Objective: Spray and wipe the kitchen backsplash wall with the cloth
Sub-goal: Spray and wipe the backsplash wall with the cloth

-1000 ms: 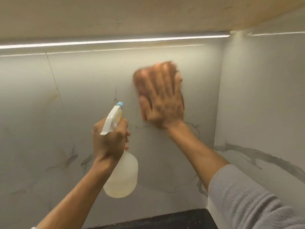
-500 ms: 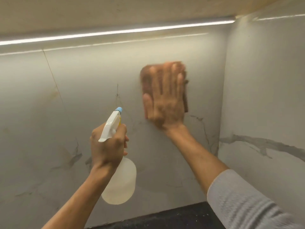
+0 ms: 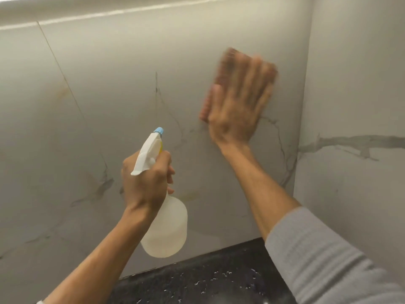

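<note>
The backsplash wall [image 3: 109, 95] is pale marble-look tile with grey veins. My right hand [image 3: 236, 106] lies flat with straight fingers on a reddish-brown cloth [image 3: 206, 106] and presses it against the wall; both are blurred by motion. Only the cloth's left and top edges show around the hand. My left hand [image 3: 144, 181] grips the neck of a translucent white spray bottle [image 3: 166, 229], whose white trigger head and blue nozzle [image 3: 158, 130] point up toward the wall. The bottle hangs below my fist, away from the wall.
A side wall [image 3: 350, 106] of the same tile meets the backsplash in a corner just right of my right hand. A dark speckled countertop [image 3: 208, 281] runs along the bottom. A bright seam lines the top edge under the cabinet.
My right hand and the cloth have slid to the right toward the corner. The view has tilted down, showing more countertop. The left hand keeps its hold on the bottle.
</note>
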